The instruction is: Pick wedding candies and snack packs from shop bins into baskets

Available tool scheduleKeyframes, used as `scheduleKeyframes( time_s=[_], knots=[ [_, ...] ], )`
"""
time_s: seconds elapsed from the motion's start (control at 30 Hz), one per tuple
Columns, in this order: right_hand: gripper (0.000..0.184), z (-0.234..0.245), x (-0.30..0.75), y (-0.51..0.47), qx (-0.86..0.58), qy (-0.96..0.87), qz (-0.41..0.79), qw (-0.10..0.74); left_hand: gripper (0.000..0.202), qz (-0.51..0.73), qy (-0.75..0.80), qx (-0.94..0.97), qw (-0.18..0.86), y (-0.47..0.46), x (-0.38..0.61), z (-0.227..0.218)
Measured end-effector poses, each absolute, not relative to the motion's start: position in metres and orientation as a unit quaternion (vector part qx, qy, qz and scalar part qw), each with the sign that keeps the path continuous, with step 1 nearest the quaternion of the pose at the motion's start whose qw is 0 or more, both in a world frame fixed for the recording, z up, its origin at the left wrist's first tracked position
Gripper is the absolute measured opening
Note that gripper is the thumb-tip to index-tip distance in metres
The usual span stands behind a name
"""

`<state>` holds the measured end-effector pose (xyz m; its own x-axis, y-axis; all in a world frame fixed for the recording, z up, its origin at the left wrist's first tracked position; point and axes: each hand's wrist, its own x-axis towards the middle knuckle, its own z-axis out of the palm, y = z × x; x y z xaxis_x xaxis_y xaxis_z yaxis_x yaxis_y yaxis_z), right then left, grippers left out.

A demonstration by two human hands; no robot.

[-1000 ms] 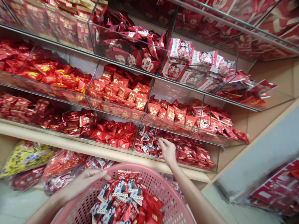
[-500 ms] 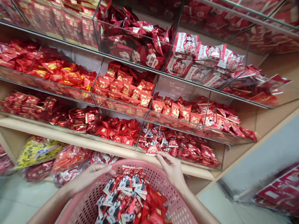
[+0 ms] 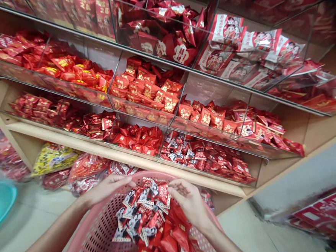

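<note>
A pink perforated basket (image 3: 97,211) is in front of me, piled with small wrapped packets. Some are red, white and black packets (image 3: 137,222); others are plain shiny red packets (image 3: 167,241). My left hand (image 3: 110,187) is closed on the basket's far rim, at its left side. Inside the rim on the right, my right hand (image 3: 187,201) pinches the edge of a red and white packet (image 3: 163,194) just over the pile. Whether that packet touches those beneath I cannot tell.
Beyond the basket rise shelves with clear bins, including one of matching packets (image 3: 177,148) low in the middle. Bagged goods (image 3: 55,159) lie beneath on the left. A turquoise basin (image 3: 0,201) stands on the floor at left, red packages (image 3: 320,211) at lower right.
My right hand has carried a packet from the front of the low bin down and back over the basket. My left hand stays at the rim. The view has shifted slightly.
</note>
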<state>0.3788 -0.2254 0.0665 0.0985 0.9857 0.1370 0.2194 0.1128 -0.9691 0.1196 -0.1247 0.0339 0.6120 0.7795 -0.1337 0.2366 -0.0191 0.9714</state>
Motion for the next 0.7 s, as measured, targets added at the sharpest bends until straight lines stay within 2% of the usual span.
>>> scheduleKeyframes(
  time_s=[0.2, 0.33, 0.53, 0.7],
  knots=[
    [0.019, 0.062, 0.378, -0.225, -0.522, -0.578, 0.452, 0.435, 0.045, 0.231, 0.367, 0.679, 0.592, -0.123, 0.119, 0.031],
    [0.017, 0.057, 0.379, -0.222, -0.522, -0.590, 0.457, 0.414, 0.044, 0.236, 0.370, 0.682, 0.585, -0.124, 0.118, 0.030],
    [0.020, 0.058, 0.379, -0.218, -0.530, -0.581, 0.458, 0.414, 0.044, 0.235, 0.362, 0.681, 0.592, -0.123, 0.117, 0.030],
    [0.023, 0.054, 0.367, -0.223, -0.545, -0.518, 0.473, 0.460, 0.043, 0.234, 0.356, 0.696, 0.578, -0.122, 0.117, 0.029]
  ],
)
